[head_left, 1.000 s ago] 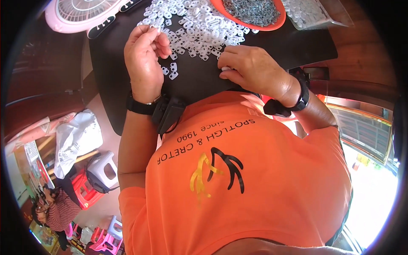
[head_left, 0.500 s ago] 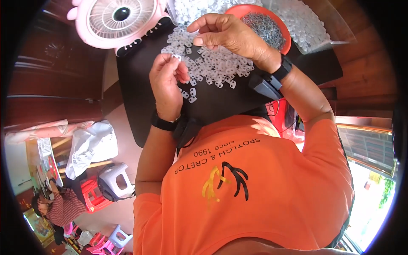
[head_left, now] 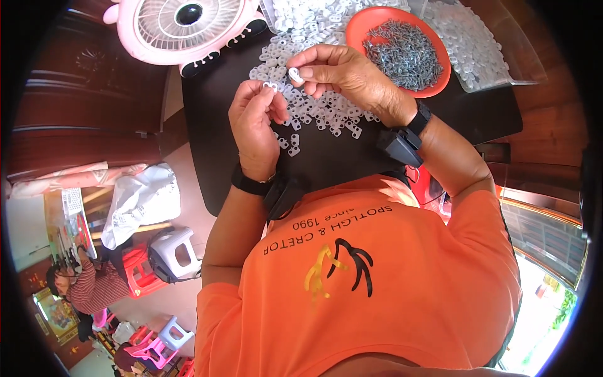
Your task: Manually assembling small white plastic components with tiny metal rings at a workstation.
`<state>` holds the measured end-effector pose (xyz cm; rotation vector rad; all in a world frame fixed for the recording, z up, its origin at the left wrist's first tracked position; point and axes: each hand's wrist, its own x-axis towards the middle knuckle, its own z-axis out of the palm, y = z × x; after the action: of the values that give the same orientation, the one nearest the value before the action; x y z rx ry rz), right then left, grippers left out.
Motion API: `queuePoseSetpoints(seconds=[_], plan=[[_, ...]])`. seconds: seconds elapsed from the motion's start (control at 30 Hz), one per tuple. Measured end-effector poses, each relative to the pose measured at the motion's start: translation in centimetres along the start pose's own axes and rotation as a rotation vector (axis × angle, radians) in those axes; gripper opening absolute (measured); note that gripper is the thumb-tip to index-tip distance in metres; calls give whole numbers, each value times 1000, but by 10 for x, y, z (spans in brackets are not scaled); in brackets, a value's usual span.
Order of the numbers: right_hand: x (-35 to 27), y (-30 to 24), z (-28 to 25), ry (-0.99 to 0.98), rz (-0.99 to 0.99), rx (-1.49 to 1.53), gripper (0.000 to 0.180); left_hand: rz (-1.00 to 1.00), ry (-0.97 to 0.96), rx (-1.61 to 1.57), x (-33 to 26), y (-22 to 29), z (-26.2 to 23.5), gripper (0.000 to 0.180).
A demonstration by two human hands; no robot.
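Flanking white clips [head_left: 330, 114]: pink fan [head_left: 188, 30], orange-red plate [head_left: 355, 34].

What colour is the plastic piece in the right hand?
White; the small plastic piece in the right hand shows best in the head view.

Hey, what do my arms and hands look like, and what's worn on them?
Your left hand and right hand are gloveless. The left wristband and right wristband are black, each with a dark, boxy device. The sleeves are short and orange.
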<state>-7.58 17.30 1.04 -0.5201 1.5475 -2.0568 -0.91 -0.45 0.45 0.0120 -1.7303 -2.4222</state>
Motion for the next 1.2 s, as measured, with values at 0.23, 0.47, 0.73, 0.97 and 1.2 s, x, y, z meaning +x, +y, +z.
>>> queuePoseSetpoints(seconds=[0.23,0.47,0.73,0.97,1.2], plan=[[-2,-4,4,32,-20,36,23,-30,-17,4,-3,-1,2,13],[-6,-3,11,104,-103,-157,21,-14,-57,137,-4,-3,2,11],[-5,-2,11,72,-146,-205,19,-17,-58,164,-7,-3,5,10],[-5,0,9,75,-170,-203,18,-41,-43,192,-6,-3,6,10],[-5,1,9,75,-200,-245,17,-30,-57,188,-6,-5,5,9]])
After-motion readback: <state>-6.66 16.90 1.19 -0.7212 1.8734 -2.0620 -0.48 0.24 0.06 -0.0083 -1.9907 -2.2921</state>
